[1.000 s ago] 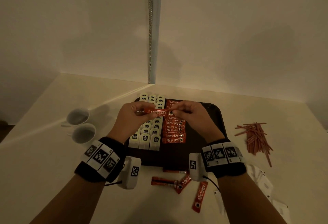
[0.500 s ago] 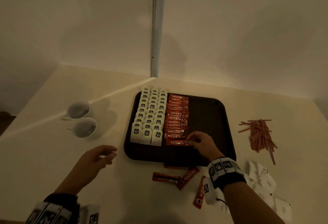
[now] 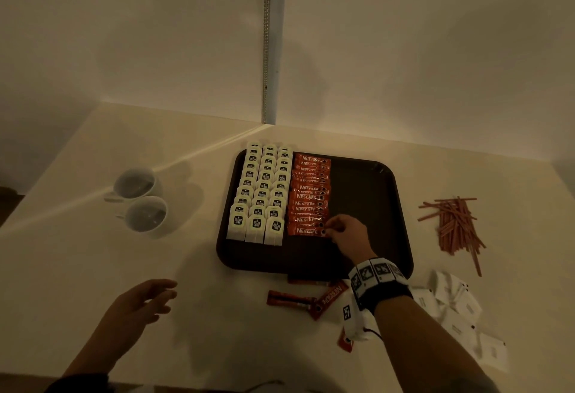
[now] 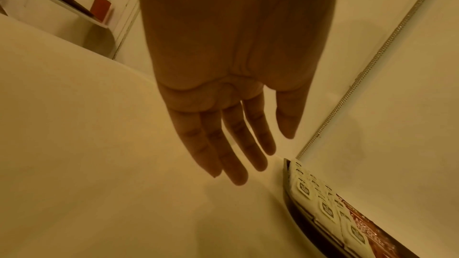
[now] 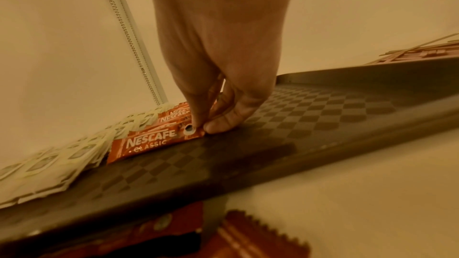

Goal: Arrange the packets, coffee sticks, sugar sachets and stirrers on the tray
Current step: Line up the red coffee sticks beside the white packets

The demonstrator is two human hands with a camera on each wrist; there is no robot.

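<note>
Right hand (image 3: 345,234) at the near end of the coffee stick column (image 3: 309,193) on the dark tray (image 3: 382,206). Grip: thumb and forefinger closed on the right end of the nearest Nescafé stick (image 5: 149,142), which lies flat on the tray's chequered floor; other fingers tucked behind, not clearly seen. The column runs from the far rim toward the near one, sticks overlapping, labels up.

Tea bag packets (image 3: 264,193) fill the tray's left part in three columns, just left of the sticks and touching or nearly touching them. Right half of the tray floor is bare.

Left hand (image 3: 137,308) over the table (image 3: 77,268), left of the tray and apart from it. Grip: fingers straight and loosely spread, holding nothing; left wrist view confirms the palm is free.

On the table, near side of the tray: loose coffee sticks (image 3: 295,299), one partly under the tray's near rim, another partly hidden by the right wrist. Red stirrers (image 3: 454,224) in a loose heap right of the tray. White sugar sachets (image 3: 457,311) scattered at the near right. Two white cups (image 3: 143,199) left of the tray, touching or nearly so.
</note>
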